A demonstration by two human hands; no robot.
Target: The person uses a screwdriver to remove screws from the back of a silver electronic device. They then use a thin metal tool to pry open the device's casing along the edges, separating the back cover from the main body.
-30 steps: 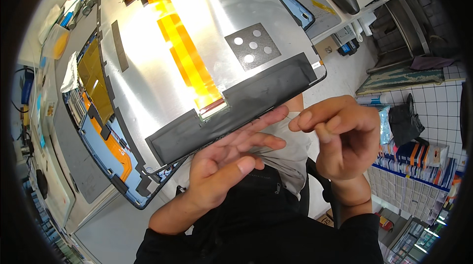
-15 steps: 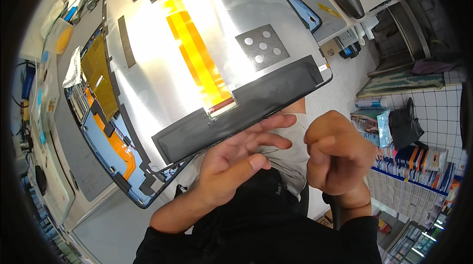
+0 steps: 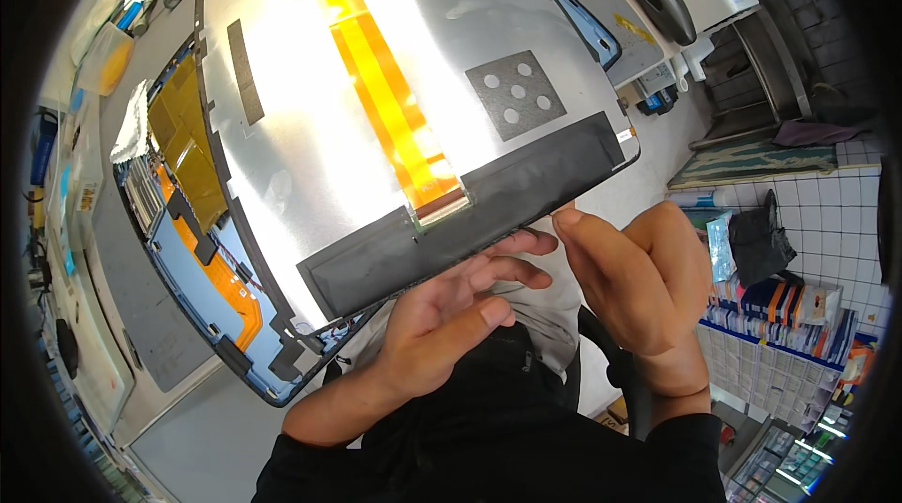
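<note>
Observed right hand (image 3: 644, 282) raised since earlier frame, close to lower edge of metal-backed panel (image 3: 526, 15) at upper centre; fingers (image 3: 601, 245) pinched, contents indiscernible. Found left hand (image 3: 437, 329) loosely spread at same edge. Judged black strip (image 3: 540, 174) laid flat, edge work unfinished, remainder undeterminable.

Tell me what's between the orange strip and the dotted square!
Only bare silver panel lies between the orange strip and dotted square, in the head view.

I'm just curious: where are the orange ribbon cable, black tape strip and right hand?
Orange ribbon cable (image 3: 378, 80), head view: its long middle stretch.
Black tape strip (image 3: 498, 210), head view: central part.
Right hand (image 3: 644, 282), head view: its middle.
</note>
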